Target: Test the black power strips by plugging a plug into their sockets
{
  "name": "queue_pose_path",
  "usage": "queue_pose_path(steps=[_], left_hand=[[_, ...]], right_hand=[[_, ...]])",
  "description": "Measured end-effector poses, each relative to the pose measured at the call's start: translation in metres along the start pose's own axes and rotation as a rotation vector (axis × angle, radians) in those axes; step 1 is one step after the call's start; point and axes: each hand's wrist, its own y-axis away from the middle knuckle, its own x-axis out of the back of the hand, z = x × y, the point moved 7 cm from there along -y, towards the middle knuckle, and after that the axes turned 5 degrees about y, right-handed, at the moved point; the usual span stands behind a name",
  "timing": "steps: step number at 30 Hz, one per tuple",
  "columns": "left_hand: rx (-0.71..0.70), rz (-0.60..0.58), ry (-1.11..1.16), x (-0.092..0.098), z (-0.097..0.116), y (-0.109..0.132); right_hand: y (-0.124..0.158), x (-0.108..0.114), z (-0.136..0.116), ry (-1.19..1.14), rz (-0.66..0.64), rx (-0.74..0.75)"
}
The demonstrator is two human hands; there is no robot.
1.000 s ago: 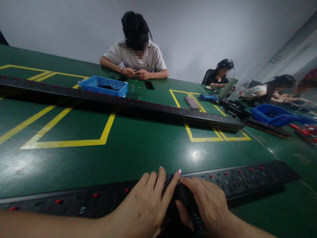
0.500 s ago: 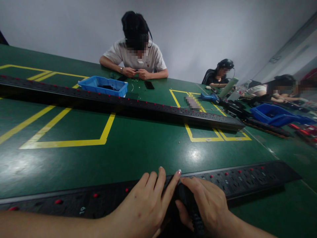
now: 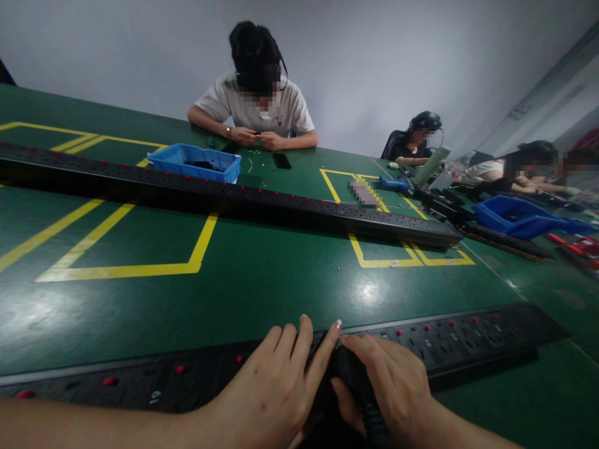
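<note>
A long black power strip (image 3: 461,333) with numbered sockets and red buttons runs across the table in front of me. My left hand (image 3: 271,380) lies across its top, fingers stretched out and the index finger pointing toward the strip's far edge. Close beside it, my right hand (image 3: 393,377) is closed around a black plug (image 3: 353,371) whose ribbed cable sleeve (image 3: 374,421) points down toward me. The plug's front end is against or just over the strip; whether it sits in a socket is hidden by the hands.
Another long black power strip (image 3: 262,206) lies farther back on the green table (image 3: 262,280), over yellow tape markings. Behind it stands a blue bin (image 3: 196,163) with dark parts. A co-worker (image 3: 262,106) sits opposite; others work at right near another blue bin (image 3: 515,218).
</note>
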Motion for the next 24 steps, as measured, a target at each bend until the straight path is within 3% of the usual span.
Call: queue_pose_path(steps=[24], left_hand=[[-0.012,-0.026,-0.016,0.0024,-0.0017,-0.0034]], right_hand=[[-0.0009,-0.0005,-0.0006,0.005,-0.008,0.003]])
